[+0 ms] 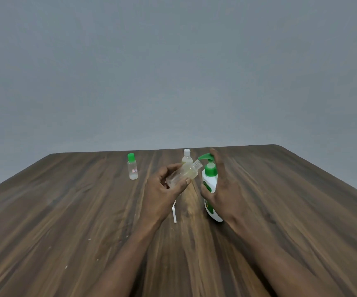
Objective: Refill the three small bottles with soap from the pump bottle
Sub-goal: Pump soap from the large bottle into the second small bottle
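My left hand [162,189] grips an uncapped clear small bottle [184,173], tilted with its open neck just under the pump's green spout. My right hand [220,189] wraps the white pump bottle [210,202], thumb on its front, fingers reaching up beside the green pump head [207,157]. A second small bottle with a green cap [132,167] stands to the left. A third small bottle with a white cap [186,156] stands behind the held one, partly hidden.
A white cap-like piece [174,213] lies on the wooden table [66,211] below my left hand. The table's far edge meets a grey wall. A few white specks dot the near left of the table.
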A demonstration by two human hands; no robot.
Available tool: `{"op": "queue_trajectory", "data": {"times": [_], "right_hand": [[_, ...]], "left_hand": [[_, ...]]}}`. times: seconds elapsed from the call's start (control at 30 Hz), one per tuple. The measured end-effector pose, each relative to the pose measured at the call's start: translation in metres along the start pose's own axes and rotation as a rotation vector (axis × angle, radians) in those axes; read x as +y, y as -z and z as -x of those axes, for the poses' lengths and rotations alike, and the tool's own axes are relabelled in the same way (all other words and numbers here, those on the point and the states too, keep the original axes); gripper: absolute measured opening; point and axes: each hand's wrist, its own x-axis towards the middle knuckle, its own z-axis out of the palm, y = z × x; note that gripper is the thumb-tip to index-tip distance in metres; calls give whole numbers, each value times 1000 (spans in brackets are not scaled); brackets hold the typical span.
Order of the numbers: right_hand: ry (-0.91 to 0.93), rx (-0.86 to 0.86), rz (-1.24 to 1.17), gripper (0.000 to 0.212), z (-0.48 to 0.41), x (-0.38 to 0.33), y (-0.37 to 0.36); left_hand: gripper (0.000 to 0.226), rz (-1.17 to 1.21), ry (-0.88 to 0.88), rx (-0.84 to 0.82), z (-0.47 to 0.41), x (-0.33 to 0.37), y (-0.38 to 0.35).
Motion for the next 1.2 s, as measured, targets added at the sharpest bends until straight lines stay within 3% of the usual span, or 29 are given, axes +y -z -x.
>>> {"op": "queue_trajectory", "data": {"times": [0.17, 0.33, 0.67, 1.2], "right_hand": [[-94, -20, 49, 80, -2, 8, -1], [-55, -30, 66, 81, 1, 8, -2], [-121, 6, 75, 85, 2, 14, -1], [-91, 87, 82, 73, 3, 29, -10]], "left_hand": [[38, 39, -6, 22, 1, 4, -3], [39, 96, 11, 38, 0, 5, -7], [49, 106, 85, -66, -17, 5, -10], [43, -21, -17, -29, -8, -2, -16]]}}
